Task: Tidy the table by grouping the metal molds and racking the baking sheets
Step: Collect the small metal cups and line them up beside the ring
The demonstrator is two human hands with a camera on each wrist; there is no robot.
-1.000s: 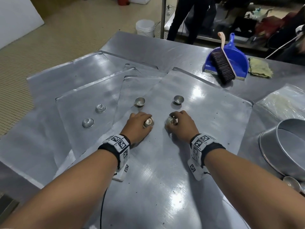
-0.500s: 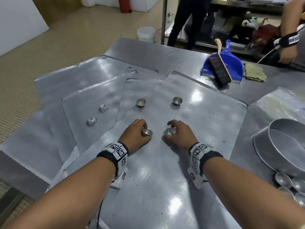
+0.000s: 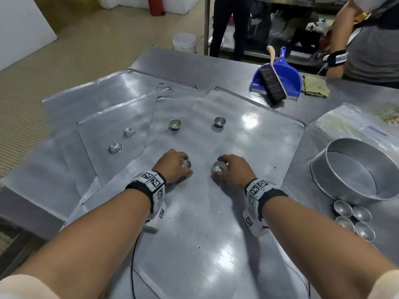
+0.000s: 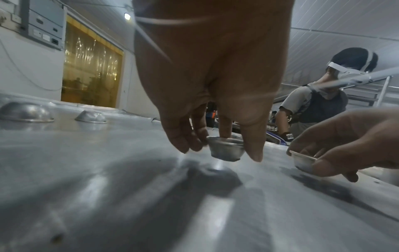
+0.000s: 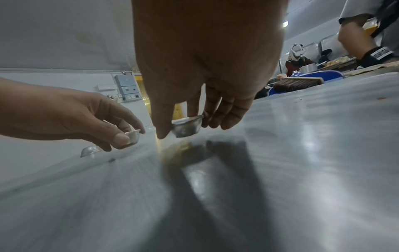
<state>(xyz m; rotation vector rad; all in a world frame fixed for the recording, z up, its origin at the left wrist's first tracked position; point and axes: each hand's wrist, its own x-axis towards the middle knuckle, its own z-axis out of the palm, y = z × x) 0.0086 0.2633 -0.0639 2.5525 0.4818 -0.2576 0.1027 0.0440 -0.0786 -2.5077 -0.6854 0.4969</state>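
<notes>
My left hand (image 3: 172, 167) pinches a small metal mold (image 3: 185, 164) by its rim, lifted just off the top baking sheet (image 3: 216, 223); the left wrist view shows that mold (image 4: 226, 150) between thumb and fingers. My right hand (image 3: 234, 169) pinches a second small mold (image 3: 219, 167), also raised slightly in the right wrist view (image 5: 186, 127). Two upright molds (image 3: 175, 124) (image 3: 219, 121) stand farther back. Two overturned molds (image 3: 129, 132) (image 3: 115, 147) lie on a sheet to the left. Several overlapping baking sheets (image 3: 71, 117) fan out leftward.
A large round cake pan (image 3: 356, 171) stands at the right with several grouped small molds (image 3: 354, 219) in front of it. A blue dustpan (image 3: 287, 76) with a brush (image 3: 272, 83), a cloth (image 3: 316, 86) and a plastic bag (image 3: 349, 126) lie at the back right. Another person (image 3: 367, 39) works beyond.
Both hands have drawn back toward me along the sheet with a mold pinched in each. The view has tilted, bringing the grouped molds at the right into sight.
</notes>
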